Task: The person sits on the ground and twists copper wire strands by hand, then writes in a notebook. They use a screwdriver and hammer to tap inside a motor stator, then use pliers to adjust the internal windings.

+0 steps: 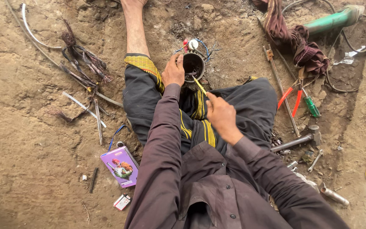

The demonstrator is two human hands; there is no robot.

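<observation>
Left hand gripped the rim of the dark round housing on the dirt between the legs while right hand pinched a yellow-handled tool into it; a slip could likely gouge the windings or jab the steadying fingers.

Centre frame crowded: left hand grips the round motor housing, right hand pokes a yellow tool into it. Bare dirt lower left gives open passage. Wire scraps block upper left; pliers, screwdriver, hammer clutter the right. Purple box sits beside the left knee.
</observation>
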